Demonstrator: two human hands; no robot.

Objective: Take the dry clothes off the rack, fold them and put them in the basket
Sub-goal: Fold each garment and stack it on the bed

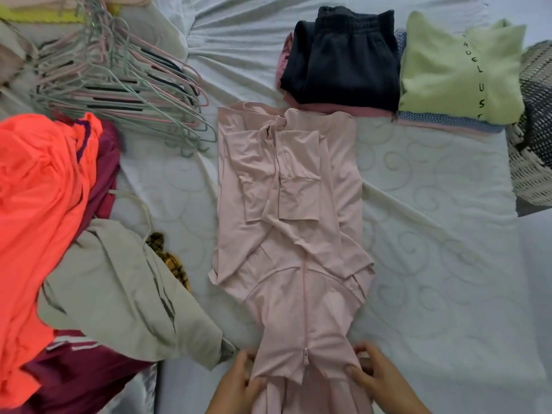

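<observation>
A pale pink zip-front jacket [291, 222] lies lengthwise on the white bed sheet [433, 279], its sleeves folded across its middle. At the near end my left hand [239, 380] pinches the left side of the collar and my right hand [376, 375] pinches the right side, the zipper pull lying between them. Two folded stacks sit at the far side: dark navy trousers [343, 61] on pink items, and a light green top [457, 70] on blue and pink items. A woven basket [534, 138] stands at the right edge of the bed.
Unfolded clothes are heaped at the left: an orange garment [38, 198], a beige one [119, 297] and a maroon one [86, 380]. A pile of several pink and green hangers [119, 82] lies at the far left.
</observation>
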